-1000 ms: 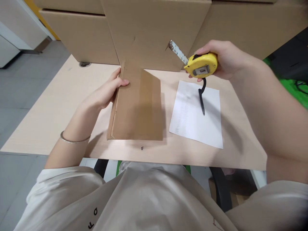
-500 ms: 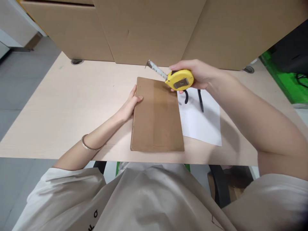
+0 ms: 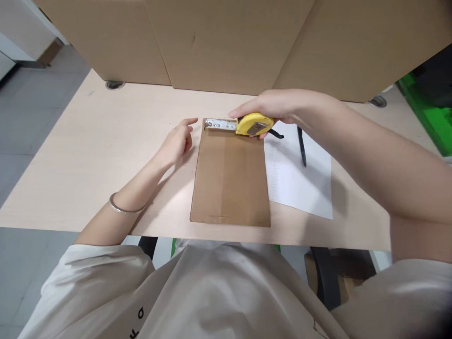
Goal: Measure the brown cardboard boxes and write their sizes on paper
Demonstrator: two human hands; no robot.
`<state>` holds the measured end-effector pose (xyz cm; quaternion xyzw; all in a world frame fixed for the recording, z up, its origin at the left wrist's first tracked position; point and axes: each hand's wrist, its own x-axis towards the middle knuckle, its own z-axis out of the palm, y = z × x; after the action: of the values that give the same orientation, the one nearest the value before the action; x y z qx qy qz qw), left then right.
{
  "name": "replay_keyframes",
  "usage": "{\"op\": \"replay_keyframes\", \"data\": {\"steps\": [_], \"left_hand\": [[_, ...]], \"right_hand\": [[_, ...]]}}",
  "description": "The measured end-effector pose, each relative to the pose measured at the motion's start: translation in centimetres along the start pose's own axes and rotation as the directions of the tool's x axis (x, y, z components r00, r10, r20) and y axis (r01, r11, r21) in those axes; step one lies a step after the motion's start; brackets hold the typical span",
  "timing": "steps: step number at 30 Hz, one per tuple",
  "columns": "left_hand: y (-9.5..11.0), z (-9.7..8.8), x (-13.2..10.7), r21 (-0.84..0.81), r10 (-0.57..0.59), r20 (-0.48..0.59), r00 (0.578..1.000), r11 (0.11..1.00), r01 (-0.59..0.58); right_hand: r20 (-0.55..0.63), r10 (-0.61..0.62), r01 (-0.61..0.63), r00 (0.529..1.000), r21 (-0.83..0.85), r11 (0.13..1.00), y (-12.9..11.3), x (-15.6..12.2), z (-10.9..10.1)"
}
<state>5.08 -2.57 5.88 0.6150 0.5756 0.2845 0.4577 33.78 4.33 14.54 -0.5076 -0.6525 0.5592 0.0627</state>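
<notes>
My right hand (image 3: 277, 104) is closed round a yellow tape measure (image 3: 254, 124) at the far right corner of a flat brown cardboard box (image 3: 229, 181). A short length of the white blade (image 3: 222, 124) reaches left along the box's far edge, its metal end hook at the far left corner. A black wrist strap hangs from the case. My left hand (image 3: 177, 142) holds nothing; it is just left of the box, apart from it, with the index finger stretched toward that corner and the other fingers curled.
A printed white sheet (image 3: 300, 183) lies to the right of the box, with a black pen (image 3: 301, 146) on it. Large cardboard panels (image 3: 226, 42) stand along the back of the pale wooden table (image 3: 141, 117). The table's front edge is close to my body.
My left hand has let go of the box's left side and moved left. The tape measure has moved slightly left and down, and its tilted blade is now level along the far edge.
</notes>
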Motion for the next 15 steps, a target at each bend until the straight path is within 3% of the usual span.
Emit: {"op": "replay_keyframes", "data": {"steps": [3, 10, 15], "left_hand": [[0.8, -0.4, 1.3, -0.073, -0.020, -0.096, 0.995, 0.997, 0.013], [1.2, 0.2, 3.4, -0.180, 0.073, 0.019, 0.997, 0.981, -0.068], [0.9, 0.6, 3.9, -0.341, 0.058, 0.067, 0.996, 0.940, -0.032]], "right_hand": [[0.019, 0.016, -0.015, 1.000, -0.074, 0.997, -1.3, 1.1, -0.1], [-0.107, 0.207, -0.227, 0.972, -0.241, 0.943, -4.8, 0.9, 1.9], [-0.130, 0.206, -0.234, 0.970, -0.260, 0.937, -5.0, 1.3, 2.1]]}}
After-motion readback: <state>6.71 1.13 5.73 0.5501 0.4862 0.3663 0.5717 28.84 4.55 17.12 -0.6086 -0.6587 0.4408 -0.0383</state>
